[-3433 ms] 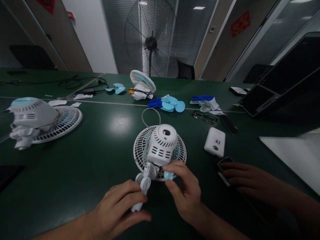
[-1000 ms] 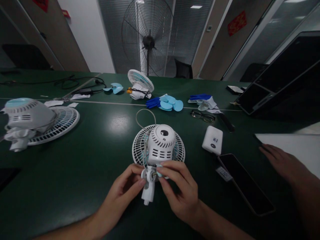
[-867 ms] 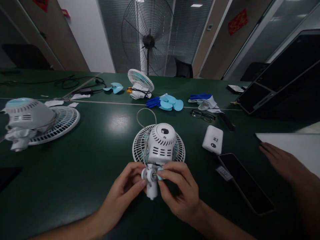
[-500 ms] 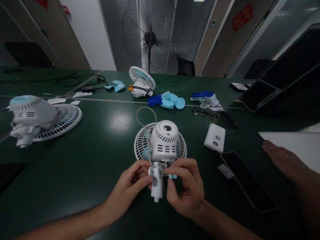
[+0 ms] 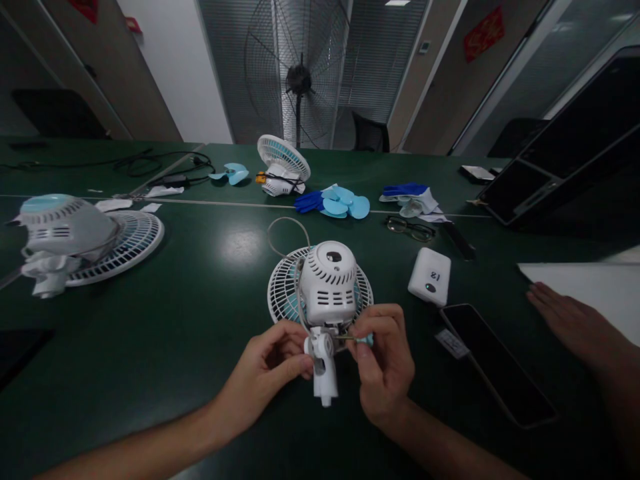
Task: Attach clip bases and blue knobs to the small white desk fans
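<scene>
A small white fan (image 5: 330, 283) lies grille-down on the green table, its motor housing facing up and its neck bracket (image 5: 324, 373) toward me. My left hand (image 5: 273, 363) grips the left side of that bracket between thumb and fingers. Pinched in my right hand (image 5: 385, 363) is a light blue knob screw (image 5: 367, 340) with a thin metal shaft. The shaft points left at the bracket joint; whether its tip is still inside the joint I cannot tell. A thin cable (image 5: 270, 233) loops behind the fan.
On the left lies another fan (image 5: 75, 233), face down. Farther back are a third fan (image 5: 283, 167), blue fan blades (image 5: 345, 201) and gloves (image 5: 407, 193). Glasses (image 5: 410, 228), a white power bank (image 5: 430, 277) and a phone (image 5: 500, 363) lie right. Another person's hand (image 5: 575, 317) rests at the right edge.
The knob screw has moved right with my right hand, and more of its metal shaft shows. The bracket has swung slightly right, with my left hand following it.
</scene>
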A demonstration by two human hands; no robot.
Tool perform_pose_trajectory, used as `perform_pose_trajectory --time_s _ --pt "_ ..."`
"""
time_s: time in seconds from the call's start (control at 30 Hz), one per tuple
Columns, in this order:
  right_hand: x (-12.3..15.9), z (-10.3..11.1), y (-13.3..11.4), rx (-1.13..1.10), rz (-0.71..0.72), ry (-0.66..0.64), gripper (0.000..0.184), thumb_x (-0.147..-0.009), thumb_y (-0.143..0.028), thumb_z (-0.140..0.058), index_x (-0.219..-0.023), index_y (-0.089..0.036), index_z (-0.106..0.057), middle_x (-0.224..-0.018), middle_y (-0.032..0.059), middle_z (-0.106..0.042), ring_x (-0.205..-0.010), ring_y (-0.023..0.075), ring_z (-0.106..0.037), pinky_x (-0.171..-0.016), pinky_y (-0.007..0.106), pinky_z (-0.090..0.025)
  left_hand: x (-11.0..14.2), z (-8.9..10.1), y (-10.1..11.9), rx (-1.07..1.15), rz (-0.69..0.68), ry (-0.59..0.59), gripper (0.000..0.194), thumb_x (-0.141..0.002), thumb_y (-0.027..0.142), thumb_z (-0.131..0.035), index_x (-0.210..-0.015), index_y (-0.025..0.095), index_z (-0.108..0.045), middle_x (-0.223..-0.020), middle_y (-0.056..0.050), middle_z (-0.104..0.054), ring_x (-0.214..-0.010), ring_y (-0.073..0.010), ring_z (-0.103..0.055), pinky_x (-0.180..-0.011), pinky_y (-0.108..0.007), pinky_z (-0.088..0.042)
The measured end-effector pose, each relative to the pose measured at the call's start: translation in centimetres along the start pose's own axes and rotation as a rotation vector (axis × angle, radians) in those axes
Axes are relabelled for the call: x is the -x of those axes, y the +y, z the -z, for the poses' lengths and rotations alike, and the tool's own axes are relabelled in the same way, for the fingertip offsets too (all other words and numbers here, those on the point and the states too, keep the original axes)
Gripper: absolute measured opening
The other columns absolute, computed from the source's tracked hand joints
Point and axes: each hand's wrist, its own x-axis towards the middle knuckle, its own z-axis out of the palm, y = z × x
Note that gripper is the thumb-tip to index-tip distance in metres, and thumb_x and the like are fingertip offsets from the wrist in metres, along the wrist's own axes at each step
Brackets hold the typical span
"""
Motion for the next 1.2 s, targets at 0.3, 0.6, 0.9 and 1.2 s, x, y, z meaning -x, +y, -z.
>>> perform_pose_trajectory --time_s 0.3,0.6,0.9,1.2 --pt "-0.1 0.1 0.1 -0.044 -0.016 -0.073 0.012 -0.09 -0.015 -0.051 -0.093 -0.022 -0.06 -0.092 0.0038 -0.048 -0.081 0.0208 -0.054 -0.065 0.037 -0.048 -0.2 0.1 -0.4 -0.006 0.033 -0.008 0.027 -0.093 0.037 -0.078 -0.103 0.016 -0.066 -0.085 -0.003 -0.074 -0.079 -0.015 -0.07 -0.077 -0.027 -0.055" --pt "-0.7 0.5 -1.2 0.025 0.154 -0.2 0.02 -0.082 -0.009 -0.056 -0.099 -0.019 -0.062 -0.092 0.0041 -0.05 -0.081 0.0199 -0.055 -0.065 0.035 -0.047 -0.1 0.1 0.0 0.01 0.019 0.052 0.024 -0.089 0.035 -0.08 -0.096 0.016 -0.068 -0.079 -0.002 -0.075 -0.072 -0.0158 -0.072 -0.071 -0.025 -0.058" --pt "-0.8 0.2 -1.9 0.054 0.187 -0.275 0.032 -0.085 -0.001 -0.06 -0.112 -0.017 -0.068 -0.099 0.0072 -0.062 -0.086 0.0191 -0.065 -0.068 0.031 -0.057 0.2 0.2 0.4 -0.101 -0.031 0.108 0.017 -0.09 0.032 -0.076 -0.097 0.016 -0.075 -0.08 -0.004 -0.077 -0.075 -0.0187 -0.074 -0.074 -0.027 -0.061" --pt "-0.9 0.8 -0.5 0.057 0.243 -0.386 0.048 -0.093 0.004 -0.054 -0.132 -0.02 -0.066 -0.111 0.0093 -0.071 -0.098 0.0197 -0.072 -0.076 0.031 -0.065 0.9 0.9 0.7 -0.477 -0.344 0.109 0.044 -0.1 0.022 -0.064 -0.142 0.026 -0.053 -0.116 -0.007 -0.075 -0.1 -0.0209 -0.074 -0.09 -0.033 -0.061"
